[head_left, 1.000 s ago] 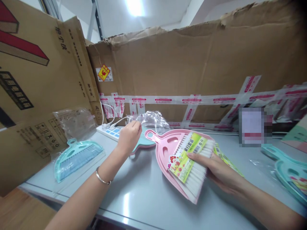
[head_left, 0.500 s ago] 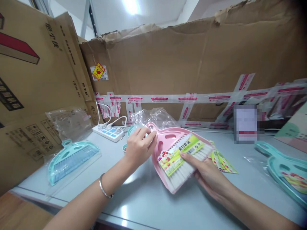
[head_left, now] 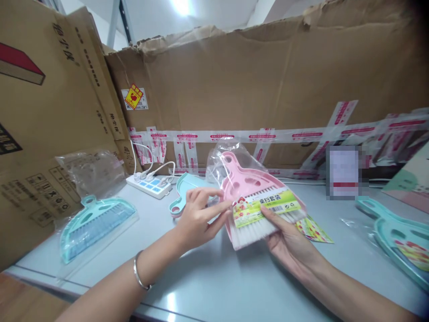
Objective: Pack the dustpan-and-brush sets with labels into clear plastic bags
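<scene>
A pink dustpan (head_left: 231, 176) with a white-bristled brush (head_left: 253, 232) nested in it is held up above the table. Around the brush runs a yellow-green printed label (head_left: 248, 214). My right hand (head_left: 288, 243) grips the set at its lower right, thumb on the label and fingers underneath. At the left edge, the bent fingers of my left hand (head_left: 201, 212) close on the pink set. Clear plastic wrap (head_left: 216, 163) stands around and behind the pink handle. Behind my left hand lies a light-blue dustpan (head_left: 187, 185), partly covered.
A bagged light-blue dustpan set (head_left: 97, 223) lies at left, another blue set (head_left: 402, 241) at right. A white power strip (head_left: 149, 185) with plugged cables sits behind. A printed card (head_left: 313, 230) lies under the pink set. Large cardboard boxes (head_left: 228, 85) wall the table's back and left.
The pink set has tilted more upright and moved slightly right and up. My left hand has slid from the handle down to the left edge, uncovering the handle and the blue dustpan.
</scene>
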The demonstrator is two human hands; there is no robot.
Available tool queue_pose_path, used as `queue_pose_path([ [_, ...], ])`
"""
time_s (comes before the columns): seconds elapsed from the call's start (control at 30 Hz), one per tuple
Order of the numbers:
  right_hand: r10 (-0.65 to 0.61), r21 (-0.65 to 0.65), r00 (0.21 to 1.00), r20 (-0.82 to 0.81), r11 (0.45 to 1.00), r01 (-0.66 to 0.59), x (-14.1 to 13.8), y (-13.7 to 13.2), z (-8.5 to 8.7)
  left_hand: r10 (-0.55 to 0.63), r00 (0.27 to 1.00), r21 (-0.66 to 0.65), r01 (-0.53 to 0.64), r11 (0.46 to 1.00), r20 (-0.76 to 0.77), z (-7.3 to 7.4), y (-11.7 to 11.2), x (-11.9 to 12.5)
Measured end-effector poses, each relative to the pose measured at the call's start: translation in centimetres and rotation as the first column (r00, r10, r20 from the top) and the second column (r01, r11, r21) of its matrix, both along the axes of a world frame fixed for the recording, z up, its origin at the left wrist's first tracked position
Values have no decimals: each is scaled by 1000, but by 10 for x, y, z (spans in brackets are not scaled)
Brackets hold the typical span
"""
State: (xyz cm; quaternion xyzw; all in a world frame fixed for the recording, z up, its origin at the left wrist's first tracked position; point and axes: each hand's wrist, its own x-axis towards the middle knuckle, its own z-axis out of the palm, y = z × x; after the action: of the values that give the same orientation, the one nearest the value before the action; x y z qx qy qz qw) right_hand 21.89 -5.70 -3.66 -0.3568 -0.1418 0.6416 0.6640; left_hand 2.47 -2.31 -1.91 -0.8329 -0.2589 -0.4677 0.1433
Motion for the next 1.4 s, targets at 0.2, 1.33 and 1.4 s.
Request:
queue_pose_path([
  [0.2, -17, 41, 1000, 15, 999, 17, -4, -4, 2, 273, 570, -598, 523, 607, 775, 4, 4, 8],
  [1.33, -59, 72, 983, 175, 996, 47, -12, -7, -6, 120, 616, -617, 786, -37, 778, -18, -9, 28],
  [1.4, -49, 85, 986, 157, 996, 35, -12, -6, -6, 108, 623, -616, 782, -94, 775, -23, -9, 29],
])
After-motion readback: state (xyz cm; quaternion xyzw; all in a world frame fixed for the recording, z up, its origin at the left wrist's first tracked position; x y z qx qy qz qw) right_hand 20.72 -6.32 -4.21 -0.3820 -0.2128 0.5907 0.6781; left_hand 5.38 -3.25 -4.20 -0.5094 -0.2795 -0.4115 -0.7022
